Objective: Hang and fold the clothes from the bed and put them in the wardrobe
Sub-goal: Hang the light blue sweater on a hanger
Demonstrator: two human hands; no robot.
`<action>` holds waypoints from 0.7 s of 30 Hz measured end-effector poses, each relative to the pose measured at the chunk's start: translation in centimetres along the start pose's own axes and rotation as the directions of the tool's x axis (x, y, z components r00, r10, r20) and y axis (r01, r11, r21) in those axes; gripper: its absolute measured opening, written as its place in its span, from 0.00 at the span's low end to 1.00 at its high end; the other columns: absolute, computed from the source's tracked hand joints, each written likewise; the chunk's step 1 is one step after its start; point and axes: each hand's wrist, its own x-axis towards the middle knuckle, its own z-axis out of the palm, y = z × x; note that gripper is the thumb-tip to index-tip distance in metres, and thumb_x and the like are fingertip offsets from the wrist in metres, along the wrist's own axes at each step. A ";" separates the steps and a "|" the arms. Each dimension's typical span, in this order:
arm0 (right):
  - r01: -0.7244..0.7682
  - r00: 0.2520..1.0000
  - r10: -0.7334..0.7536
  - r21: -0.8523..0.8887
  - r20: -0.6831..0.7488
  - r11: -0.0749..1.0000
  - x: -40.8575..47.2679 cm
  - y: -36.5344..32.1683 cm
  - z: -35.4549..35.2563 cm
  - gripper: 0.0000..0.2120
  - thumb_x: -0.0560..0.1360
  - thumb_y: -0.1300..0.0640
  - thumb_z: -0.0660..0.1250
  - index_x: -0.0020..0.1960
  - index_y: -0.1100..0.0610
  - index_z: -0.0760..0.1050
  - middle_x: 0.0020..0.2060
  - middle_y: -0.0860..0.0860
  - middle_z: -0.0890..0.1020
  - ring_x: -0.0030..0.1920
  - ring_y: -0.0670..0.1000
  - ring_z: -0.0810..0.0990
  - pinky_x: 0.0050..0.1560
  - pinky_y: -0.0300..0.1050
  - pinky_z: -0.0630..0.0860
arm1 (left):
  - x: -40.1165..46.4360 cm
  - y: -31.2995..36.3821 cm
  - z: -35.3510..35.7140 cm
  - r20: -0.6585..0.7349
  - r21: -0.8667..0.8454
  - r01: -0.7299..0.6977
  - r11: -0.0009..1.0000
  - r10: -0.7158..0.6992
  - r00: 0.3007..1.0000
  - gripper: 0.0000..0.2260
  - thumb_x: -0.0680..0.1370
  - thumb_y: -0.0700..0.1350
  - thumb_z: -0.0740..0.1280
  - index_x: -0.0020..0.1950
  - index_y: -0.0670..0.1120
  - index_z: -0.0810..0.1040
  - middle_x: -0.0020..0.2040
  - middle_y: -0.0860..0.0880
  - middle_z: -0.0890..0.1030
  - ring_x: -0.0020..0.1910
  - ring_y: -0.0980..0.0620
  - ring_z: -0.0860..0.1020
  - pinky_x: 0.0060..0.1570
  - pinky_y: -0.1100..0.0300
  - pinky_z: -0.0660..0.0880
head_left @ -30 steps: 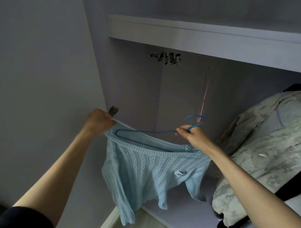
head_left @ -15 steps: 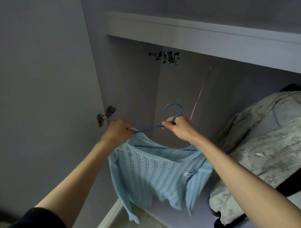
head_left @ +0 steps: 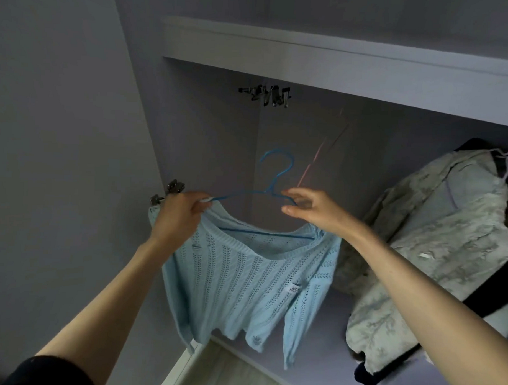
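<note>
So right now I've got the light blue knit sweater (head_left: 244, 281) on the blue wire hanger (head_left: 271, 190), held up inside the wardrobe (head_left: 338, 54). My left hand (head_left: 178, 215) pinches the hanger's left shoulder with the knit, and my right hand (head_left: 312, 211) has loosely curled fingers at the right shoulder, though I can't tell if it really grips. The hook points straight up between them, well below the shelf; I can't see a rail. The hanger's long axis runs left-right.

Two hands, left (head_left: 178, 215) and right (head_left: 318, 210), one blue hanger (head_left: 273, 178), one light-blue knitted sweater (head_left: 244, 284), one pale patterned garment (head_left: 435, 244), one wardrobe shelf (head_left: 338, 62), two door hinges (head_left: 168, 190).
</note>
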 end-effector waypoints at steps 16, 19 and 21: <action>-0.006 0.875 -0.146 -0.312 -0.462 0.950 -2.4 4.0 -3.3 0.09 0.75 0.60 0.68 0.53 0.61 0.82 0.50 0.53 0.84 0.50 0.44 0.79 0.52 0.32 0.69 | -1.0 -2.3 -0.4 0.158 -0.074 0.136 0.988 -0.123 0.980 0.11 0.79 0.37 0.63 0.38 0.46 0.79 0.32 0.47 0.75 0.32 0.52 0.70 0.36 0.59 0.65; 0.026 0.853 -0.187 -0.319 -0.487 0.948 -3.2 3.4 -2.5 0.09 0.75 0.60 0.68 0.54 0.60 0.82 0.49 0.52 0.84 0.50 0.48 0.81 0.52 0.37 0.72 | -1.1 -1.8 0.1 0.104 -0.091 0.143 0.986 -0.134 0.986 0.08 0.79 0.39 0.64 0.49 0.44 0.83 0.38 0.46 0.80 0.36 0.51 0.74 0.36 0.61 0.66; -0.006 0.935 -0.109 -0.323 -0.339 0.947 -3.8 3.7 -2.4 0.12 0.75 0.56 0.68 0.58 0.57 0.80 0.54 0.49 0.83 0.56 0.48 0.79 0.58 0.43 0.73 | -1.2 -1.4 0.2 0.101 -0.111 0.115 0.987 -0.104 0.989 0.07 0.78 0.39 0.65 0.51 0.44 0.83 0.36 0.49 0.79 0.34 0.53 0.73 0.32 0.68 0.65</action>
